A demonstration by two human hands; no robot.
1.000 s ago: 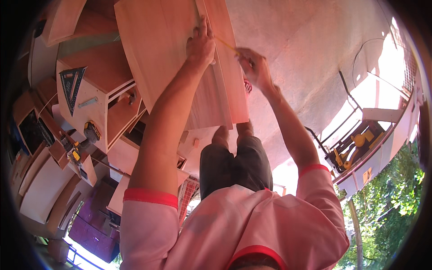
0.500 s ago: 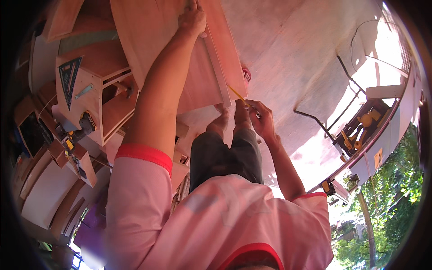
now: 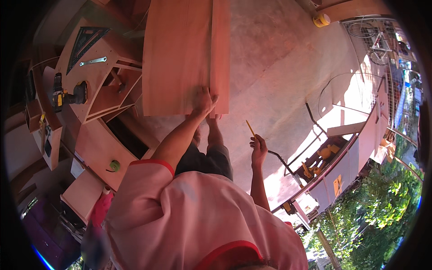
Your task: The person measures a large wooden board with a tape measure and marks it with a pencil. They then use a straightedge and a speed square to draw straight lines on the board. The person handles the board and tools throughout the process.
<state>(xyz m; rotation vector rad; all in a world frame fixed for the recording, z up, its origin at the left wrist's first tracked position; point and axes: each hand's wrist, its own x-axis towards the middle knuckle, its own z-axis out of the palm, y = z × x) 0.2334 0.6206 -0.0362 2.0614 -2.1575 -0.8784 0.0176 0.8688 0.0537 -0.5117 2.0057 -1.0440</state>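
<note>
A long wooden panel (image 3: 175, 58) stretches away in front of me, with a narrow wooden strip (image 3: 221, 58) running along its right side. At the near end my left hand (image 3: 204, 102) is closed at the strip's left edge, its thumb toward the strip; the fingertips are partly hidden. Off to the right, apart from the wood, my right hand (image 3: 258, 149) grips a yellow pencil (image 3: 249, 127) that points up and left.
On the left, a wooden cabinet (image 3: 72, 49) carries a dark triangular square (image 3: 85, 42), a wrench (image 3: 93, 61) and a cordless drill (image 3: 69, 95). A green tape measure (image 3: 114, 166) lies nearer. Right stands a bench with a tool tray (image 3: 321, 159); a yellow container (image 3: 321, 20) is far right.
My left hand has come from farther up the strip to the panel's near end. My right hand has drawn the pencil away from the strip, to the right. The view has shifted.
</note>
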